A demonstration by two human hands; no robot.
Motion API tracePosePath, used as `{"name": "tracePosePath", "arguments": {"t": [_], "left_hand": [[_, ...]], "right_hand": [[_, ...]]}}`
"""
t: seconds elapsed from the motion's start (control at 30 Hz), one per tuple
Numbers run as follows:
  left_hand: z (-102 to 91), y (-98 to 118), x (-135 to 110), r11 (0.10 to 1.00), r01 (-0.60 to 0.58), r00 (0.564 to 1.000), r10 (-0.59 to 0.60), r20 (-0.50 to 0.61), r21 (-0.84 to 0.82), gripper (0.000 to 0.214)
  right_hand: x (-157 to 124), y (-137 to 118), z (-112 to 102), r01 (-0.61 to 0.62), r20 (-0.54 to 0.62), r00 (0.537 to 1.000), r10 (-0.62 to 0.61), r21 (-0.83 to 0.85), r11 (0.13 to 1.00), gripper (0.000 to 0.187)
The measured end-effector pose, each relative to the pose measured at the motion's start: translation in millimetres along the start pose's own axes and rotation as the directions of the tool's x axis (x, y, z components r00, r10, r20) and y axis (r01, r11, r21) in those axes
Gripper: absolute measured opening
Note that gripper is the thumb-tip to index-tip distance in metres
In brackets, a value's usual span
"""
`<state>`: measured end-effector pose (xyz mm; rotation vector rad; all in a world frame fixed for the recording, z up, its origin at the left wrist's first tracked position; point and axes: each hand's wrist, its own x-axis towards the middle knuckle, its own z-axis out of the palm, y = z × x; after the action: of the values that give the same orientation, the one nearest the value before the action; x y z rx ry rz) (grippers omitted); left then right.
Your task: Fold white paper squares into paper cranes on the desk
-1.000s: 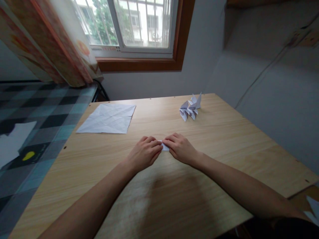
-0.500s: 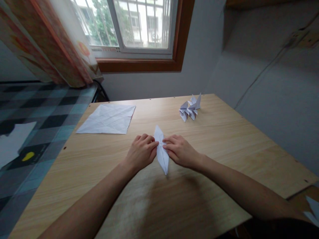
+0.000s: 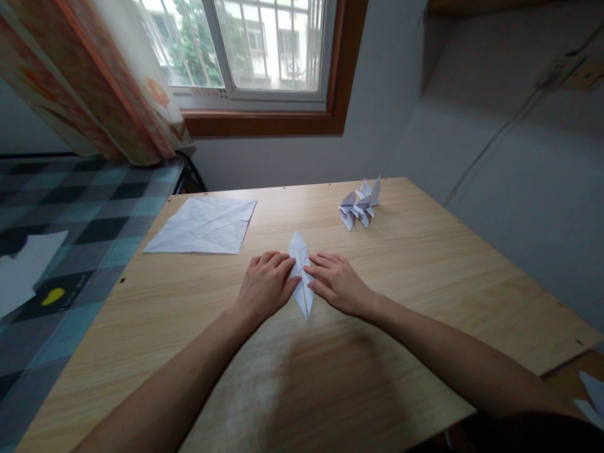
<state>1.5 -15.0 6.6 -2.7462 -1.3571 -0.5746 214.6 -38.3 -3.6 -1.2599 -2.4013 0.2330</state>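
Observation:
A folded white paper piece [image 3: 302,277], narrow and pointed at both ends, lies on the wooden table [image 3: 425,270] in front of me. My left hand [image 3: 267,286] rests on its left side with the fingers stretched out and pressed flat on the paper. My right hand [image 3: 337,283] lies on its right side, fingers also extended and pressing down. The middle of the paper is partly hidden under my fingertips.
A creased flat white sheet [image 3: 202,225] lies at the table's far left. Finished folded paper figures [image 3: 361,204] sit at the far right. A checked bedcover [image 3: 61,220] is to the left, with a window [image 3: 250,44] and curtain [image 3: 94,82] behind.
One second ago the paper was almost hidden between my closed fingertips. It then opened out into a long pointed shape, and my fingers have flattened onto it.

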Motion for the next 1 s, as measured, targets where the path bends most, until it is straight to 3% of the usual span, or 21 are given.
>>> {"name": "tracePosePath", "arguments": {"t": [0.17,0.33,0.5,0.63,0.73,0.83,1.0], "left_hand": [[0.9,-1,0,0.999,0.04,0.999,-0.04,0.021,-0.007,0.035],[-0.2,2,0,0.995,0.098,0.995,-0.098,0.003,0.02,0.042],[0.0,5,2,0.989,0.139,0.99,-0.139,0.001,0.055,0.052],[0.9,4,1,0.987,0.153,0.988,-0.154,0.008,0.053,0.058],[0.6,3,1,0.988,0.152,0.988,-0.152,0.006,0.02,0.062],[0.4,2,1,0.987,0.158,0.987,-0.158,0.001,-0.029,0.064],[2.7,-1,2,0.965,0.178,0.981,-0.189,-0.04,-0.195,0.067]], "right_hand": [[1,4,4,-0.026,-0.023,0.999,0.028,0.066,0.997,0.03],[5,6,8,-0.086,-0.11,0.986,0.127,0.321,0.943,0.023],[14,0,15,-0.158,-0.104,0.938,0.332,0.723,0.673,0.033],[22,-2,21,-0.191,-0.084,0.897,0.433,0.811,0.553,0.04],[28,-2,23,-0.233,-0.068,0.875,0.48,0.809,0.54,0.048],[35,-2,23,-0.292,-0.055,0.866,0.498,0.752,0.591,0.05],[40,-3,24,-0.304,-0.075,0.872,0.483,0.691,0.656,0.036]]}}
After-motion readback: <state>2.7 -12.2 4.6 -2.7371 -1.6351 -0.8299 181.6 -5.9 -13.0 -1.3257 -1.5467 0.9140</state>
